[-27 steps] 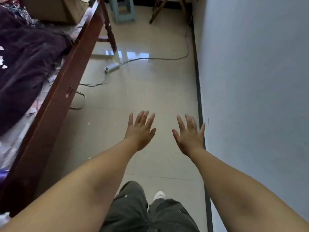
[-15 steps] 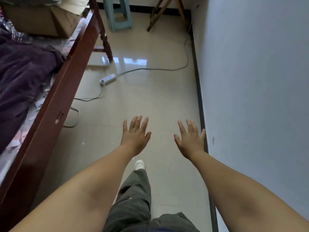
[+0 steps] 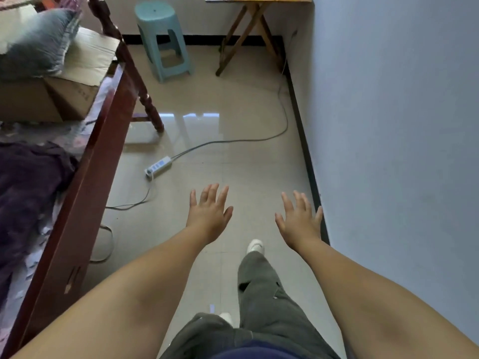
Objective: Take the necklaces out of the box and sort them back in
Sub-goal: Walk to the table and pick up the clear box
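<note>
My left hand [image 3: 208, 215] and my right hand [image 3: 300, 221] are stretched out in front of me, palms down, fingers spread, holding nothing. Both hover over the tiled floor [image 3: 233, 156] as I stand in a narrow passage. No necklace and no jewellery box shows anywhere in view. A cardboard box [image 3: 59, 92] rests on the bed at the left; its contents are hidden.
A dark wooden bed frame [image 3: 85, 193] runs along the left, a blue-grey wall [image 3: 401, 151] along the right. A power strip [image 3: 158, 167] and its cable lie on the floor ahead. Farther on stand a teal plastic stool [image 3: 163, 37] and a folding wooden table [image 3: 256, 11].
I have walked forward along the passage: the power strip, stool and table have come nearer. My right leg is now in front. Both hands stay spread and empty.
</note>
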`<move>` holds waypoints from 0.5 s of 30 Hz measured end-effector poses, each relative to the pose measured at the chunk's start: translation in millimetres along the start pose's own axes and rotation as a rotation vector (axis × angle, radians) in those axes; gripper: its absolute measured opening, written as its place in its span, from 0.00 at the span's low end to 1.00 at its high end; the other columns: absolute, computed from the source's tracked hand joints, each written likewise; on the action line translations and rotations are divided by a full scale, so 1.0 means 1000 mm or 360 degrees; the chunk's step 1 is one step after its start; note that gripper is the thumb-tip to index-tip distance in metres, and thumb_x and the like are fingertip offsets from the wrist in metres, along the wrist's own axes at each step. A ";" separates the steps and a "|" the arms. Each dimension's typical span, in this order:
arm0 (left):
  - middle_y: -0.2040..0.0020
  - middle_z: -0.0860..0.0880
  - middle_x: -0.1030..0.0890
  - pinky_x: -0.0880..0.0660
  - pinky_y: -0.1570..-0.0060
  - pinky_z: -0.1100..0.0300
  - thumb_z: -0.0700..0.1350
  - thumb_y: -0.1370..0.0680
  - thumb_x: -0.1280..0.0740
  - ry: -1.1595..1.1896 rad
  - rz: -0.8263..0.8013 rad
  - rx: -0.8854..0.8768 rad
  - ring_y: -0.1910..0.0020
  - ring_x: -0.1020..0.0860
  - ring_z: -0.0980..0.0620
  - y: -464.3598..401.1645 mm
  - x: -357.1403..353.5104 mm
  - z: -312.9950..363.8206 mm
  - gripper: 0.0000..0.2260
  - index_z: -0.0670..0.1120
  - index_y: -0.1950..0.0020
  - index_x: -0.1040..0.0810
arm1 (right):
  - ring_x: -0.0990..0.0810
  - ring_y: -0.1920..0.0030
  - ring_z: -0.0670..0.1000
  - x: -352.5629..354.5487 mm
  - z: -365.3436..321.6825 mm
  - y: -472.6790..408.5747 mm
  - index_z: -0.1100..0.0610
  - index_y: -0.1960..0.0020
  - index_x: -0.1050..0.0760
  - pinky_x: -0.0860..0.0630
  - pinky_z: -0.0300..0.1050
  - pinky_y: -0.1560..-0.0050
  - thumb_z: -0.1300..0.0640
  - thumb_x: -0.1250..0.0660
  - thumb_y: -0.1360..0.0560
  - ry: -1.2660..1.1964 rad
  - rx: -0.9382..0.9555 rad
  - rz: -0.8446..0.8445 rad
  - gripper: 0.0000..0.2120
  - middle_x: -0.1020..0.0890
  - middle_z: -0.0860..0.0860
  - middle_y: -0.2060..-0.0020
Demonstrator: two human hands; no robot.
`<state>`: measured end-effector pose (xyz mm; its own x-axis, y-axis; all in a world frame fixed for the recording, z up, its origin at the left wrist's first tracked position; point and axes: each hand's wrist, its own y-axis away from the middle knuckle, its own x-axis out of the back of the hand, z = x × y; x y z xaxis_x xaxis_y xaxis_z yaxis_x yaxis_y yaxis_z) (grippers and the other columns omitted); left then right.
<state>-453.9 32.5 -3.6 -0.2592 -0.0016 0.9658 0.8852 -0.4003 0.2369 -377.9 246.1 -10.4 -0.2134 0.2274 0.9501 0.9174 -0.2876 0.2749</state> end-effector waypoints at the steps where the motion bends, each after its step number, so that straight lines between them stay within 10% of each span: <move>1: 0.22 0.46 0.51 0.60 0.28 0.41 0.56 0.19 0.55 -0.0007 -0.0005 -0.0002 0.24 0.53 0.47 -0.021 0.003 0.000 0.26 0.50 0.25 0.59 | 0.53 0.23 0.55 0.004 0.002 -0.021 0.48 0.24 0.54 0.55 0.67 0.29 0.44 0.51 0.20 -0.0013 -0.0001 -0.0001 0.27 0.49 0.54 0.23; 15: 0.22 0.47 0.52 0.61 0.28 0.42 0.57 0.19 0.54 -0.0006 -0.0006 0.0107 0.24 0.56 0.48 -0.280 0.080 0.003 0.26 0.50 0.24 0.59 | 0.55 0.23 0.53 0.114 0.006 -0.299 0.48 0.23 0.54 0.57 0.67 0.28 0.46 0.52 0.19 -0.0028 0.0132 -0.0024 0.26 0.50 0.54 0.22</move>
<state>-720.8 147.2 7.2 -0.2613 0.0029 0.9653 0.9082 -0.3379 0.2469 -675.2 363.5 14.9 -0.2225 0.2474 0.9430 0.9389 -0.2062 0.2756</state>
